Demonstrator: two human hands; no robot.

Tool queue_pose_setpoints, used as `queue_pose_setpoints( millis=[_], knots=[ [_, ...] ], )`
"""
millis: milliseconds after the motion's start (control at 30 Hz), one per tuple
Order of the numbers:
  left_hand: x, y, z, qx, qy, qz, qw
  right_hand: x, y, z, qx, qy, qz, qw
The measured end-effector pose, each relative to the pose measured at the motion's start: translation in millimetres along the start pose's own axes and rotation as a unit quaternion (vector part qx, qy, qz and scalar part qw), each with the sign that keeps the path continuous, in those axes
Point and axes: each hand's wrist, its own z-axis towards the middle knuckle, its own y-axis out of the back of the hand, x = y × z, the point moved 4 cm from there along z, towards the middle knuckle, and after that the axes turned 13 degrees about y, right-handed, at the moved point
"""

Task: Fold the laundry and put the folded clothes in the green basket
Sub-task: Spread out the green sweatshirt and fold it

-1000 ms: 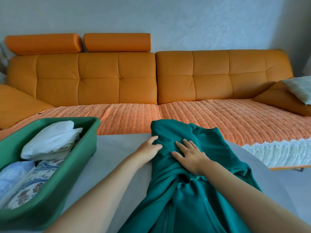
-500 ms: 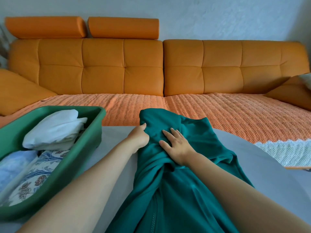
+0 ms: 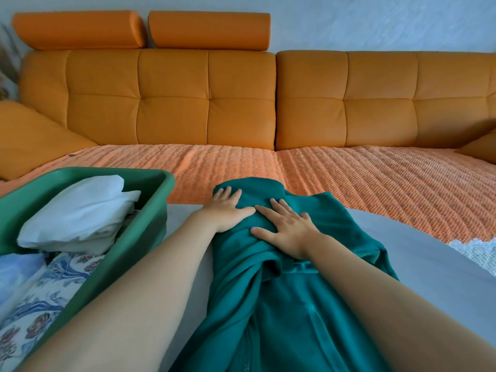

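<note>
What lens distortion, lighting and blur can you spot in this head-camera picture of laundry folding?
Head view: wide-angle bowing curves the sofa back and stretches the forearms; light is soft and even, without glare or hard shadows; left hand and right hand, flat on the teal garment, look sharp; the green basket is cropped at left.

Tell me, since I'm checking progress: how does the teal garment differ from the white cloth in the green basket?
The teal garment lies rumpled on the grey table; the white cloth sits folded in the green basket. The left hand and right hand press flat on the teal garment; no hand touches the white cloth. Both are laundry.
</note>
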Motion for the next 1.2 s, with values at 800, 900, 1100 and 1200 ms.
queue_pose_setpoints(
  millis=[800, 900, 1100, 1200],
  knots=[
    [46.6, -16.5, -138.6, -0.086, -0.027, -0.049, 0.995, 43.4, 12.2, -77.9, -0.036, -0.051, 0.033, 0.998],
    [46.7, -15.9, -168.1, -0.065, -0.008, -0.052, 0.996, 75.6, 0.3, -114.9, -0.052, -0.003, 0.008, 0.999],
    [56.8, -14.2, -221.3, 0.002, 0.061, -0.053, 0.997, 130.5, -15.5, -183.1, -0.174, 0.089, -0.048, 0.979],
    [63.4, -21.6, -248.7, 0.108, 0.097, -0.046, 0.988, 151.2, -22.5, -198.9, -0.166, 0.159, -0.057, 0.972]
  ],
)
